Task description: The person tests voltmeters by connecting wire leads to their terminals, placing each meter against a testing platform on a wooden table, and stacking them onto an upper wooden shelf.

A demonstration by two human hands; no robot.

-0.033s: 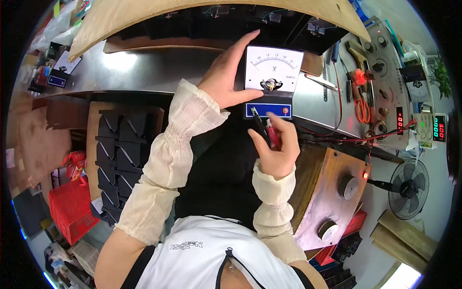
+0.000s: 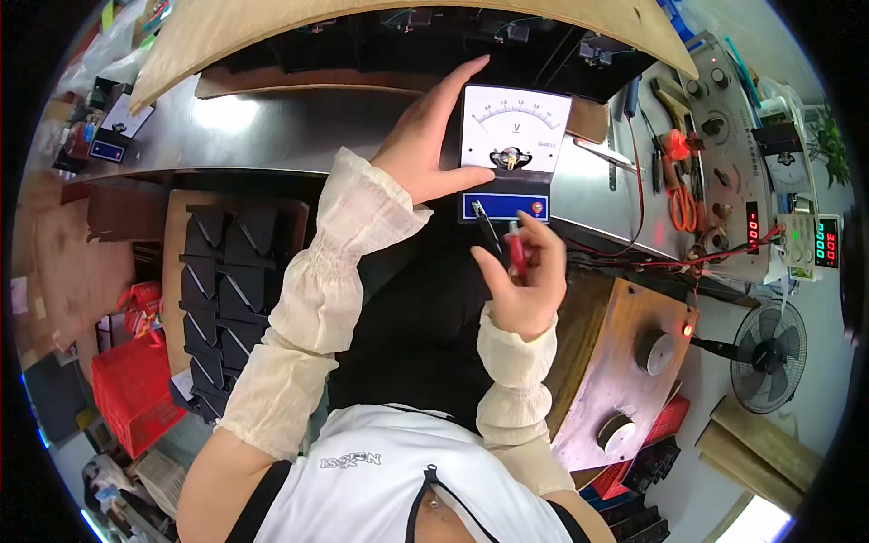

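Note:
An analog voltmeter (image 2: 516,118) with a white dial and a dark base stands tilted up on the bench edge. My left hand (image 2: 421,145) grips its left side, thumb across the lower dial edge and a finger stretched behind the top. Below the dial is a blue terminal strip (image 2: 503,207). A black test clip (image 2: 487,226) has its metal tip at the strip's left end. My right hand (image 2: 529,281), slightly blurred, has a red test clip (image 2: 517,251) between thumb and fingers, just below the strip's right terminal. Whether the red tip touches is unclear.
Left of my lap, several black meter housings (image 2: 217,290) lie on a board. At right stand a grey instrument panel (image 2: 720,154), pliers (image 2: 681,195), tweezers (image 2: 605,156), test leads and a wooden box with knobs (image 2: 625,362). A curved wooden shelf (image 2: 416,27) overhangs the bench.
My right hand has shifted slightly right, its fingers raised and spread a little wider. The red clip stands more upright, farther from the black one. My left hand and the voltmeter stay put.

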